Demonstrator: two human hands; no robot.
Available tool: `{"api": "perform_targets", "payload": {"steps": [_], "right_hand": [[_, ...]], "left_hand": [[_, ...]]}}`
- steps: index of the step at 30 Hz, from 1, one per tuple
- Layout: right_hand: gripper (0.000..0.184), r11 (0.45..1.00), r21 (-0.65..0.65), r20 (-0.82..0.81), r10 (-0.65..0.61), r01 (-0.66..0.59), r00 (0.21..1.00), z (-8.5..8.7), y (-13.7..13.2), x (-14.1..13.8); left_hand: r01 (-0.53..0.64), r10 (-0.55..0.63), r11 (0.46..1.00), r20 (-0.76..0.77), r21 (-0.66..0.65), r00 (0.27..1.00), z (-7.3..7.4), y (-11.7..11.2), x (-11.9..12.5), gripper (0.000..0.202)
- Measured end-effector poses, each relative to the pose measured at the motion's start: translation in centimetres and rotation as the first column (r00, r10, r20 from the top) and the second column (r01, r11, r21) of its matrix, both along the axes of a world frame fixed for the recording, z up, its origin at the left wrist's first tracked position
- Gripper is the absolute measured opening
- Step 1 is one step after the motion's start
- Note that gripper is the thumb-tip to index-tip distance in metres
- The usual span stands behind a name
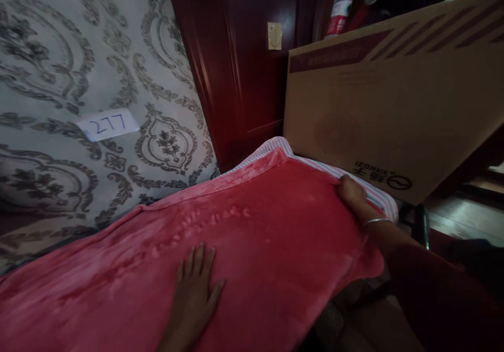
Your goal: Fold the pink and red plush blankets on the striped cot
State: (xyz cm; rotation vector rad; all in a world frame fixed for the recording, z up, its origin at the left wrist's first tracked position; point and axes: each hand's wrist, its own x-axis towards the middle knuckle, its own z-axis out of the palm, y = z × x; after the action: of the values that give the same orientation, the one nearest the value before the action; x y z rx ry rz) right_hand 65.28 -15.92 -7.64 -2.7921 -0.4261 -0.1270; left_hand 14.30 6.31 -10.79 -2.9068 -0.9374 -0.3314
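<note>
So the wall [114,37] on the left has this pale wallpaper with fancy grey damask medallions and leafy scrolls, plus a white label [108,125] with 277 in blue pen. Next to it there's glossy dark red wood panelling [252,79] with a cream square plate [274,35]. Big cardboard box [350,105] on the right, YANGZI print upside down, bottle [342,8] poking up behind. Pretty dim overall, though the floor [457,215] catches some light at far right.
</note>
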Motion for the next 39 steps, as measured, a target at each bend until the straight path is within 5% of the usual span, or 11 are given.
{"api": "perform_targets", "payload": {"steps": [4, 7, 12, 18, 23, 28, 33, 39], "right_hand": [[0.042, 0.999, -0.047, 0.088, -0.004, 0.008, 0.996, -0.3, 0.1, -0.1], [0.039, 0.99, -0.1, 0.215, 0.116, -0.096, 0.97, 0.0, 2.0, -1.2], [0.031, 0.852, -0.08, 0.225, 0.522, -0.518, 0.823, -0.2, 9.8, -5.4], [0.036, 0.75, -0.063, 0.116, 0.661, -0.658, 0.742, -0.4, 18.8, -7.7], [0.042, 0.795, -0.146, 0.104, 0.604, -0.589, 0.79, 0.0, 23.5, -6.4], [0.052, 0.841, -0.101, 0.084, 0.539, -0.531, 0.838, 1.6, 28.6, -2.8], [0.071, 0.855, -0.004, 0.074, 0.518, -0.519, 0.852, 1.6, 32.8, 0.0], [0.058, 0.909, -0.026, 0.103, 0.415, -0.415, 0.904, -0.9, 33.8, 2.2]], "left_hand": [[-0.003, 0.002, 0.999, -0.003, -0.046, 1.0, 0.4, -0.5, 0.0, 0.062], [-0.008, 0.008, 0.997, 0.0, -0.08, 1.0, 0.6, -0.8, 0.0, 0.062], [-0.007, 0.009, 0.995, 0.017, -0.103, 1.0, 0.5, -0.5, -0.4, 0.058], [-0.023, 0.021, 0.991, -0.015, -0.134, 1.0, 2.7, 5.0, 1.3, 0.055], [-0.107, 0.083, 0.975, -0.126, -0.193, 0.989, 4.0, 12.8, 5.3, 0.057], [-0.186, 0.18, 0.974, -0.057, -0.129, 0.982, 4.7, 18.9, 9.7, 0.059], [-0.384, 0.388, 0.921, 0.066, -0.069, 0.919, 5.1, 21.2, 12.2, 0.06], [-0.396, 0.395, 0.918, -0.016, -0.006, 0.918, 4.4, 21.4, 11.9, 0.051]]}}
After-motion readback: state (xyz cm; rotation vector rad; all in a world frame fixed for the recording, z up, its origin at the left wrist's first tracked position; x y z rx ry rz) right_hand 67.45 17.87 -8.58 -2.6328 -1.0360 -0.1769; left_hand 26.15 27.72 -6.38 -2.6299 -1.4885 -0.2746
